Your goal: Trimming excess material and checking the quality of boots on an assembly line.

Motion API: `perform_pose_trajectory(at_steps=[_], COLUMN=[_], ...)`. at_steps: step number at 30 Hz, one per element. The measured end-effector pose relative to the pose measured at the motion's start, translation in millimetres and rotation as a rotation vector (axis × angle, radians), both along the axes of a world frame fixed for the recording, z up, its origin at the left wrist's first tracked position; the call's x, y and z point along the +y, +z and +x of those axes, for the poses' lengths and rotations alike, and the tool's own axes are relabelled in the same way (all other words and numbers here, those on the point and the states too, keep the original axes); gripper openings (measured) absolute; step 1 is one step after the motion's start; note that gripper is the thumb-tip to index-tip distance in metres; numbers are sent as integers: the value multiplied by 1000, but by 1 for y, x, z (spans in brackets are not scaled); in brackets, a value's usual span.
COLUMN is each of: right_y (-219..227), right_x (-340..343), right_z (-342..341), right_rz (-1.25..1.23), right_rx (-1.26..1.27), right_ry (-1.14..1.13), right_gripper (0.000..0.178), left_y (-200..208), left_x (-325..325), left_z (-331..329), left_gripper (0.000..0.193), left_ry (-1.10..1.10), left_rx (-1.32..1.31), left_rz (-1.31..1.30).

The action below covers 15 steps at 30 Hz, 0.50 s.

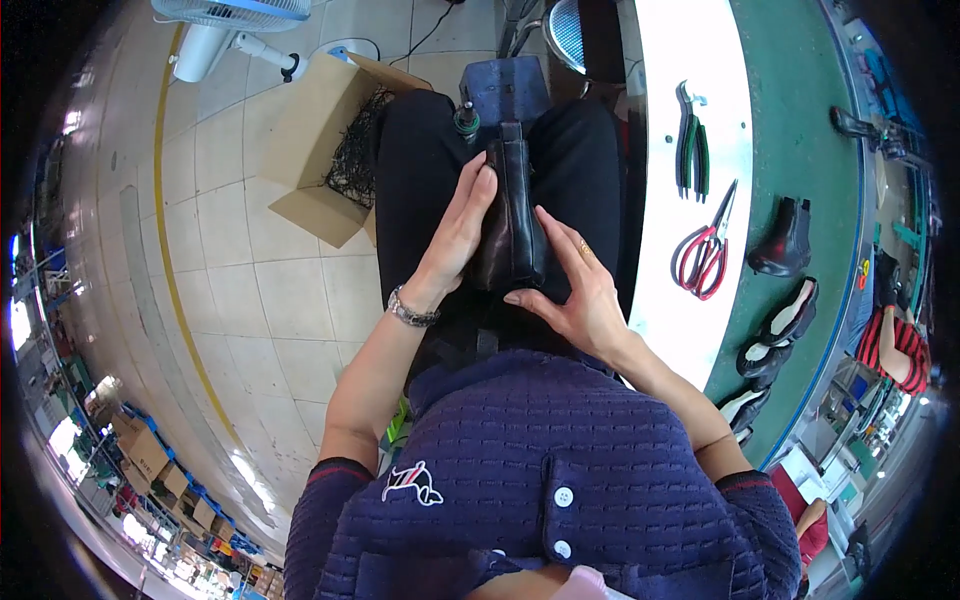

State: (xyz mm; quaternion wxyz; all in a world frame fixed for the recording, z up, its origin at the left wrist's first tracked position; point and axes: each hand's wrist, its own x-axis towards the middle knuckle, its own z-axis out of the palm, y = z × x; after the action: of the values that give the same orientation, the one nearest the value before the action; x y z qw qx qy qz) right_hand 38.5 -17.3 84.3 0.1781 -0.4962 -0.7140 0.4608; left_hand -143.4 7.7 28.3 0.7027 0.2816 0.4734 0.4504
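A glossy black leather ankle boot (515, 220) is held upright over my lap, its narrow tabbed end pointing away from me and its rounded end toward me. My left hand (460, 230) lies along its left side, fingers stretched forward against the leather. On the other side, my right hand (582, 290) presses its fingers to the boot's right flank, with the thumb by the near rounded end. Just beyond the boot, between my knees, are a dark blue block (505, 88) and a metal post with a green ring (467, 118).
On the white bench strip (670, 340) at my right lie green-handled pliers (691, 150) and red-handled scissors (707, 255). The green surface (800, 90) beyond carries another boot (783, 240) and several shoes (790, 312). An open carton (310, 130) of dark strands and a fan (205, 45) stand left.
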Motion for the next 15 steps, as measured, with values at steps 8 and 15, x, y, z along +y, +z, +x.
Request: perform_pose_trajectory(at_steps=[8,15], right_y=[-2,49], right_x=[0,60], right_z=[-9,-15], right_rz=[155,24], right_rx=[38,383], right_ry=[-107,-372], right_gripper=[77,55], left_y=[-13,61], left_x=[-13,5], left_z=[-7,-21], left_gripper=[84,116], left_ry=[-163,-304], left_rx=[9,69], left_rz=[200,497])
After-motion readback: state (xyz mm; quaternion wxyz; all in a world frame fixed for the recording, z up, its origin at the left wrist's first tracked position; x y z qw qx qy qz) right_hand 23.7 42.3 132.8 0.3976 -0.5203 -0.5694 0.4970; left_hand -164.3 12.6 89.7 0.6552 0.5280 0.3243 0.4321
